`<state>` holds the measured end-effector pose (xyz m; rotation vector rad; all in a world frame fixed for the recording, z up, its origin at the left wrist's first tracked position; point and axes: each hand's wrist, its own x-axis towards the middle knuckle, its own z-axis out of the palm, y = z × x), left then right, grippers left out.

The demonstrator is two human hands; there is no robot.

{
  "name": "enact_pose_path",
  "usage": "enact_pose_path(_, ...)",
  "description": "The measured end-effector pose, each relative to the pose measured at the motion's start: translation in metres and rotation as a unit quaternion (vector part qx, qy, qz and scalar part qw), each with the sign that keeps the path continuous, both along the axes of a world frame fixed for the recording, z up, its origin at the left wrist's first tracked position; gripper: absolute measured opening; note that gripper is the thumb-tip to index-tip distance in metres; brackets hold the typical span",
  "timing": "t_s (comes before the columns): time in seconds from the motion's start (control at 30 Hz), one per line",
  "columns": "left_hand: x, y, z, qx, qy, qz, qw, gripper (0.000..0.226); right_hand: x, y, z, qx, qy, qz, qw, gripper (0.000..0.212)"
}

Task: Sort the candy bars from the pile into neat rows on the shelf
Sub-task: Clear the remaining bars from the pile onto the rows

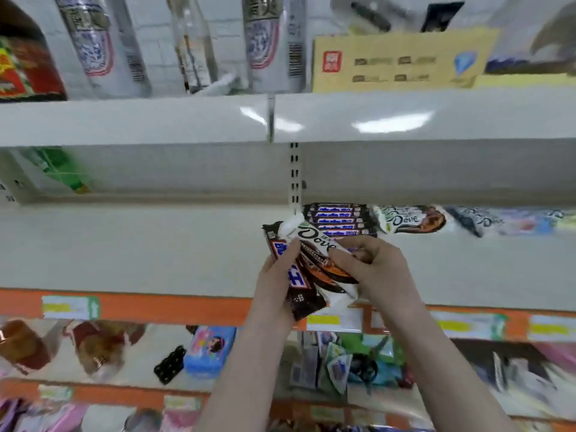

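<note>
My left hand (274, 275) grips a dark brown Snickers bar (299, 288) held upright over the white shelf (156, 244). My right hand (371, 266) pinches a white Dove bar (314, 241) that lies across the Snickers bar. Behind my hands a neat row of Snickers bars (339, 219) is stacked on the shelf. To its right lies another white Dove bar (411, 218), then more blurred bars (486, 221).
An upper shelf (187, 120) carries bottles and a yellow box (402, 60). The orange shelf edge (156, 307) holds price tags. Lower shelves hold assorted packaged snacks, including a blue packet (208, 350). The left part of the white shelf is bare.
</note>
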<state>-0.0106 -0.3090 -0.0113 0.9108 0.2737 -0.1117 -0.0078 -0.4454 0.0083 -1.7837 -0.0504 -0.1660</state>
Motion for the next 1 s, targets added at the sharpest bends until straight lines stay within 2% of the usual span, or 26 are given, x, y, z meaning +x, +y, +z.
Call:
enact_pose_path(0.13,-0.007,-0.061,0.008,-0.005,0.006,-0.015,1.0,0.054,-0.01,-0.059,0.002,0.004,-0.002,-0.032,0.999,0.017)
enact_pose_path(0.27,-0.008,-0.09,0.013,-0.051,0.027,-0.048,0.997,0.065,-0.013,-0.086,0.005,-0.01,-0.015,-0.051,0.999,0.023)
enact_pose_path(0.47,0.008,-0.107,0.008,-0.083,0.041,-0.098,0.991,0.057,-0.007,-0.101,0.003,0.005,-0.022,-0.096,0.995,0.018)
enact_pose_path(0.63,0.021,-0.109,0.012,-0.105,0.048,-0.119,0.986,0.044,0.007,-0.113,0.007,-0.029,-0.041,-0.09,0.995,0.012)
enact_pose_path(0.7,0.026,-0.105,0.012,-0.087,0.046,-0.121,0.988,0.042,0.012,-0.12,0.005,-0.044,-0.048,-0.071,0.995,0.014)
enact_pose_path(0.83,0.036,-0.101,0.015,0.002,0.037,-0.089,0.995,0.057,0.024,-0.137,0.005,-0.065,-0.046,-0.008,0.997,0.016)
enact_pose_path(0.93,0.042,-0.105,0.014,0.048,-0.003,-0.052,0.997,0.031,0.036,-0.156,0.009,-0.089,-0.044,0.039,0.994,0.02)
enact_pose_path(1.0,0.046,-0.112,0.014,0.097,-0.011,-0.048,0.994,0.031,0.044,-0.168,0.012,-0.117,-0.042,0.064,0.99,0.02)
